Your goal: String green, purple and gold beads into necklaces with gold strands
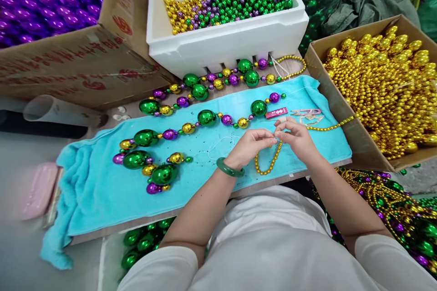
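My left hand (254, 145), with a green bangle at its wrist, and my right hand (295, 136) meet fingertip to fingertip above the turquoise towel (205, 191). Both are closed in a pinch on a gold bead chain (268, 170), which droops in a loop below them. The exact spot they grip is too small to make out. Left of them lies a string of large green, purple and gold beads (206, 118), bent back on itself, with a loose white thread (218, 145) near its end. Small scissors (307, 112) and a dark pink packet (277, 113) lie just beyond my hands.
Behind the towel stand finished-looking bead strands (200, 92) and a white foam box (225, 38) of small beads. Cardboard boxes hold purple beads (48, 0) at left and gold bead chains (375, 95) at right. More strands (389, 200) hang low at right.
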Demonstrator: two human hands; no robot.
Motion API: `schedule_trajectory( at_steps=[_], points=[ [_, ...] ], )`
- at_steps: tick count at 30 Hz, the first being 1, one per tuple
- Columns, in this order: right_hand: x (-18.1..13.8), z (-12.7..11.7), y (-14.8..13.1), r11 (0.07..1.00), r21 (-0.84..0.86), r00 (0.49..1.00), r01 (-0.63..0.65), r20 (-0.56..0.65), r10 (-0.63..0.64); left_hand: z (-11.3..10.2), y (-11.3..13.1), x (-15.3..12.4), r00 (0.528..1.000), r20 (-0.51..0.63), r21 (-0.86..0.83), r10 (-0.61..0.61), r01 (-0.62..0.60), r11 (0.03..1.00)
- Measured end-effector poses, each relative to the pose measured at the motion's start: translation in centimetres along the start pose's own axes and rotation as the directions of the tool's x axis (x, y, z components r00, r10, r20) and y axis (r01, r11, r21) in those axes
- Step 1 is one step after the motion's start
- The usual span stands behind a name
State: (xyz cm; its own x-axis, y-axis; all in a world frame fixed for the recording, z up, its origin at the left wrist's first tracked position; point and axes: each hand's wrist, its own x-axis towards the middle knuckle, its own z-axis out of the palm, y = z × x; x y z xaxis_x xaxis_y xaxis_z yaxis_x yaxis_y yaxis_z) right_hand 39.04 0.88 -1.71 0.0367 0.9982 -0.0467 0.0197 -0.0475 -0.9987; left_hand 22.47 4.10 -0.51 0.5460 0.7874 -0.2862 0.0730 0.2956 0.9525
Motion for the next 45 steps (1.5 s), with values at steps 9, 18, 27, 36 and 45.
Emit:
schedule_trajectory(
  at_steps=[9, 18, 27, 36, 45],
  points=[
    [-0.6, 2.4, 1.0, 0.883, 0.440, 0.982, -0.164, -0.017, 0.191, 1.3, -0.4, -0.3, 0.903, -0.263, 0.202, 0.340, -0.293, 0.934],
    [-1.5, 3.0, 1.3, 0.991, 0.134, 0.963, -0.006, -0.266, 0.042, 1.6, -1.0, -0.1, 0.847, -0.406, 0.250, 0.344, -0.259, 0.933],
    [-1.6, 2.5, 1.4, 0.833, -0.447, 0.873, 0.326, -0.195, -0.447, 2.1, -0.7, 0.0, 0.921, -0.389, -0.252, 0.031, -0.138, 0.958],
    [-1.4, 2.2, 1.3, 0.939, -0.209, 0.893, 0.273, -0.307, -0.328, 2.0, -0.4, -0.3, 0.962, -0.266, -0.300, -0.065, -0.018, 0.954],
    [0.2, -0.5, 1.2, 0.976, -0.114, 0.875, 0.187, -0.433, -0.218, 0.3, -0.3, -0.9, 0.949, -0.314, 0.022, 0.012, -0.005, 1.000]
  ],
)
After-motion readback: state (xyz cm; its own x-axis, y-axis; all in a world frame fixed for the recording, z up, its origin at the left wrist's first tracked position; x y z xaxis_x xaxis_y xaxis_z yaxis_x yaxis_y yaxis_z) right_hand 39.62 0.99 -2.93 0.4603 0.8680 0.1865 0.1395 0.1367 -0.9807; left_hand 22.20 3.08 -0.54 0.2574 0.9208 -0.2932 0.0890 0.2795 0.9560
